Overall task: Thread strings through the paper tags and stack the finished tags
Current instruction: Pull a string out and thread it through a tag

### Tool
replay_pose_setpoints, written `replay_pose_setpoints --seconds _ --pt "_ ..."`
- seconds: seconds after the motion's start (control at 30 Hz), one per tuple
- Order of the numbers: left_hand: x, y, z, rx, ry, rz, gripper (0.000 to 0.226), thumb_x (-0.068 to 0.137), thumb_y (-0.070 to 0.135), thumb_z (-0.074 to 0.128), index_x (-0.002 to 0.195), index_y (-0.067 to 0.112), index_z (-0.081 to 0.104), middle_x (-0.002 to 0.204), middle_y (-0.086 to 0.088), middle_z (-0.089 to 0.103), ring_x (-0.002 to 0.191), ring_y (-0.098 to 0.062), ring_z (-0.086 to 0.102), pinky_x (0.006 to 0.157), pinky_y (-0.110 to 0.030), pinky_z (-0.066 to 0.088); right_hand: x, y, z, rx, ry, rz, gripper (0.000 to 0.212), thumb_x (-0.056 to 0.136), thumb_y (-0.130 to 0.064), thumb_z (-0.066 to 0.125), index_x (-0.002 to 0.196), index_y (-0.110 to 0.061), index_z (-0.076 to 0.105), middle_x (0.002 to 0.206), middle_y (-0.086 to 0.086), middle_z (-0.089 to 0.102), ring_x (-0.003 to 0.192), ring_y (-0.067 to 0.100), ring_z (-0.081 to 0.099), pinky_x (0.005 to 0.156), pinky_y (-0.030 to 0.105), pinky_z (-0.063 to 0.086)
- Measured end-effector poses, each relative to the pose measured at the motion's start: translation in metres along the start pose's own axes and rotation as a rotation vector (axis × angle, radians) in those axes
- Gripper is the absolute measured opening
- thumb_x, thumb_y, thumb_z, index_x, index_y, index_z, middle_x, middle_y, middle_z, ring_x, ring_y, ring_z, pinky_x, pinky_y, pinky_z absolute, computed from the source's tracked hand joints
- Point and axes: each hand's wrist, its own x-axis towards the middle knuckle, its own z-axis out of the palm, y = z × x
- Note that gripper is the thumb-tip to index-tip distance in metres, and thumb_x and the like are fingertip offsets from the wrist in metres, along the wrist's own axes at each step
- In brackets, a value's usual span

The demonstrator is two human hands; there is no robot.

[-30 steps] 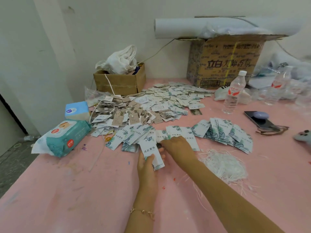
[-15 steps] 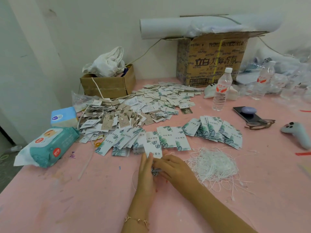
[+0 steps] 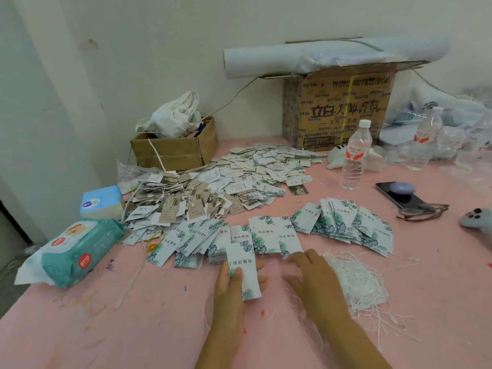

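Note:
My left hand (image 3: 230,286) holds a white paper tag (image 3: 244,267) with green leaf print, thumb on its face and fingers behind it, just above the pink table. My right hand (image 3: 312,275) lies beside it to the right with fingers spread flat and nothing in it, next to a tangle of white strings (image 3: 358,283). A row of the same leaf-print tags (image 3: 269,235) fans across the table beyond both hands. A large heap of strung tags (image 3: 213,187) lies further back.
Wet-wipe pack (image 3: 77,251) and tissue box (image 3: 101,201) sit at the left. A small cardboard box (image 3: 173,153), a large carton (image 3: 338,107), water bottle (image 3: 355,155), phone (image 3: 402,195) and a grey toy (image 3: 476,222) stand behind and to the right. Pink table (image 3: 106,328).
My hands have parted: the right hand let go of the tag and moved right toward the strings. The left hand still holds the tag. The camera came closer.

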Motion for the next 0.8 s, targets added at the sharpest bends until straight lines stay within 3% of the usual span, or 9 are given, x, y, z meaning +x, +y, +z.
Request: replay_pose_setpoints --seconds 0.07,0.23,0.3,0.37,0.43,0.53,0.6,0.7,0.8 --pt "-0.002 0.001 0.001 -0.006 -0.007 -0.005 0.028 0.103 0.01 0.038 0.12 0.021 0.057 0.098 -0.01 0.076 0.073 -0.022 0.072 0.063 -0.029 0.057 0.004 0.012 0.001 -0.022 -0.082 0.049 0.028 0.086 -0.038 0.066 0.11 -0.027 0.059 0.102 -0.009 0.047 0.097 0.013 0.048 0.082 0.025 0.038" --pt "-0.003 0.003 0.005 -0.031 -0.003 -0.017 0.035 0.097 -0.001 0.042 0.127 0.014 0.054 0.093 -0.016 0.075 0.062 -0.022 0.068 0.056 -0.029 0.057 0.007 0.007 0.011 0.091 -0.122 0.046 0.008 0.089 -0.017 0.063 0.096 -0.015 0.065 0.092 -0.006 0.047 0.092 0.012 0.044 0.075 0.018 0.033" --pt "-0.003 0.002 0.005 -0.004 -0.016 0.013 0.054 0.095 -0.007 0.042 0.136 0.027 0.045 0.103 -0.009 0.074 0.066 -0.024 0.07 0.059 -0.03 0.058 0.008 0.007 0.012 0.053 -0.132 0.021 0.006 0.092 -0.014 0.059 0.095 -0.014 0.064 0.092 -0.006 0.048 0.09 0.011 0.041 0.072 0.017 0.028" --pt "-0.004 0.002 0.004 0.079 -0.036 0.07 0.077 0.095 -0.009 0.042 0.14 0.053 0.033 0.117 0.013 0.067 0.075 -0.029 0.073 0.066 -0.033 0.058 0.007 0.005 0.01 -0.006 -0.118 -0.002 0.006 0.093 -0.015 0.057 0.094 -0.017 0.063 0.093 -0.006 0.052 0.092 0.014 0.046 0.075 0.021 0.031" --pt "-0.006 0.001 0.005 0.19 -0.083 0.145 0.083 0.097 -0.008 0.04 0.137 0.064 0.031 0.119 0.023 0.063 0.082 -0.029 0.073 0.071 -0.034 0.058 0.005 -0.002 0.008 -0.075 -0.05 -0.052 0.008 0.087 -0.011 0.066 0.088 -0.018 0.062 0.089 -0.005 0.058 0.086 0.02 0.053 0.073 0.027 0.036" --pt "-0.006 -0.002 0.005 0.272 -0.128 0.175 0.066 0.099 -0.006 0.037 0.123 0.052 0.059 0.114 0.007 0.069 0.08 -0.02 0.07 0.068 -0.029 0.057 0.002 -0.006 0.007 -0.001 0.171 -0.141 0.028 0.067 0.003 0.081 0.078 -0.015 0.063 0.077 -0.001 0.059 0.068 0.022 0.054 0.058 0.031 0.041" --pt "-0.005 -0.003 0.005 0.338 -0.136 0.175 0.056 0.097 -0.003 0.045 0.105 0.046 0.071 0.113 0.01 0.07 0.083 -0.013 0.069 0.068 -0.03 0.057 0.002 -0.009 0.007 0.084 0.241 -0.226 0.026 0.074 0.001 0.077 0.089 -0.016 0.065 0.086 -0.002 0.06 0.076 0.018 0.052 0.065 0.029 0.043" --pt "-0.005 -0.005 0.008 0.439 -0.151 0.214 0.038 0.088 0.004 0.065 0.103 0.038 0.073 0.106 0.014 0.072 0.093 -0.007 0.068 0.073 -0.037 0.059 0.0 -0.013 0.005 0.224 0.152 -0.317 0.02 0.089 -0.014 0.052 0.103 -0.027 0.057 0.098 -0.012 0.053 0.088 0.007 0.049 0.076 0.022 0.04" --pt "-0.009 -0.005 0.01 0.429 -0.167 0.179 0.019 0.08 0.015 0.063 0.09 0.026 0.076 0.084 0.0 0.073 0.069 -0.018 0.065 0.054 -0.044 0.052 -0.006 -0.015 0.01 0.315 -0.013 -0.361 0.028 0.088 -0.018 0.045 0.109 -0.033 0.052 0.106 -0.021 0.044 0.097 -0.002 0.047 0.08 0.017 0.042"
